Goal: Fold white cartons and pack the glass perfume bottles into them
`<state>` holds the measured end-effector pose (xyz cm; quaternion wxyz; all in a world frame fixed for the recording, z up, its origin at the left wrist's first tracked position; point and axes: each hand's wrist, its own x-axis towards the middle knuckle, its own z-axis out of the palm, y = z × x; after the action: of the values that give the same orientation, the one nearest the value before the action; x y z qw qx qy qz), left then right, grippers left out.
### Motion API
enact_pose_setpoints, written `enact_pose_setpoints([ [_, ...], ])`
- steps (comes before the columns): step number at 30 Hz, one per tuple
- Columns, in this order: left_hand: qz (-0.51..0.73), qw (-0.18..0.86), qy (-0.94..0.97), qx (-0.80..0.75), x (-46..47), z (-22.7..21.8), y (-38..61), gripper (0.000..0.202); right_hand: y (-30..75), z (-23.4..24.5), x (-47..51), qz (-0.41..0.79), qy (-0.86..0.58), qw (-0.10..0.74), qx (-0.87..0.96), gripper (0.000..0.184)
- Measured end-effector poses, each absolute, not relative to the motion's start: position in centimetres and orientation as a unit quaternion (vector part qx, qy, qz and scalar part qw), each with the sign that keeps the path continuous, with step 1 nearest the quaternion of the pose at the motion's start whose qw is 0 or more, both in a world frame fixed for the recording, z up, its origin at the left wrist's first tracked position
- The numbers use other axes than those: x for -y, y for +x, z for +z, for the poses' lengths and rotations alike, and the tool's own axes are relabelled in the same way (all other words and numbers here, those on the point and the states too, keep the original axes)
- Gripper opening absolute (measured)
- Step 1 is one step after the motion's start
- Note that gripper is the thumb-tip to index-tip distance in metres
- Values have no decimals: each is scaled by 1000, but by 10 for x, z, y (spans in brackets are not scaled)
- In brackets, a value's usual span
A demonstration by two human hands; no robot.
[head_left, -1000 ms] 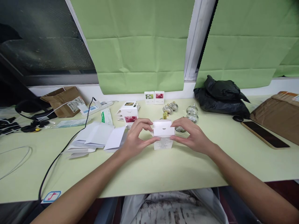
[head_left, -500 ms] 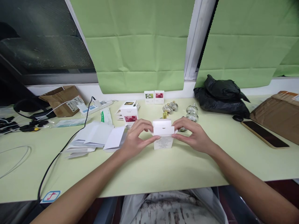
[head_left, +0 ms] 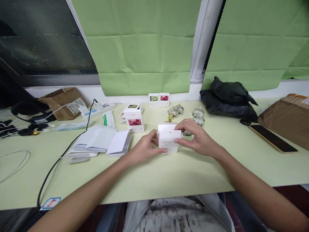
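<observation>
Left grip (head_left: 146, 145) and right grip (head_left: 196, 137) clamp opposite sides of a white box (head_left: 169, 147).

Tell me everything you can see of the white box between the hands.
The white box is small and looks like thin, smooth card. It appears to stand upright on the pale table. Rows of print too small to read cover the side facing the person. Its top is open, with a plain white flap raised and a small slit in it. The left hand holds its left side, thumb across the front; the right hand touches its upper right. Its inside cannot be seen.
</observation>
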<state>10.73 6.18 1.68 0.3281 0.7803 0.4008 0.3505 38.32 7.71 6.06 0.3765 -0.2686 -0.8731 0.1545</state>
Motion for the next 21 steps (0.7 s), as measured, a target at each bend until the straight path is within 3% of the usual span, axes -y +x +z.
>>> enact_pose_setpoints([
  [4, 318, 329, 795, -398, -59, 17, 111, 46, 382, 71, -77, 132, -270, 337, 892, 18],
  [12, 371, 187, 823, -387, -60, 15, 109, 33, 381, 81, -74, 124, -248, 338, 899, 15],
  [21, 351, 76, 859, -365, -63, 14, 100, 39, 381, 73, -68, 85, -233, 329, 911, 12],
])
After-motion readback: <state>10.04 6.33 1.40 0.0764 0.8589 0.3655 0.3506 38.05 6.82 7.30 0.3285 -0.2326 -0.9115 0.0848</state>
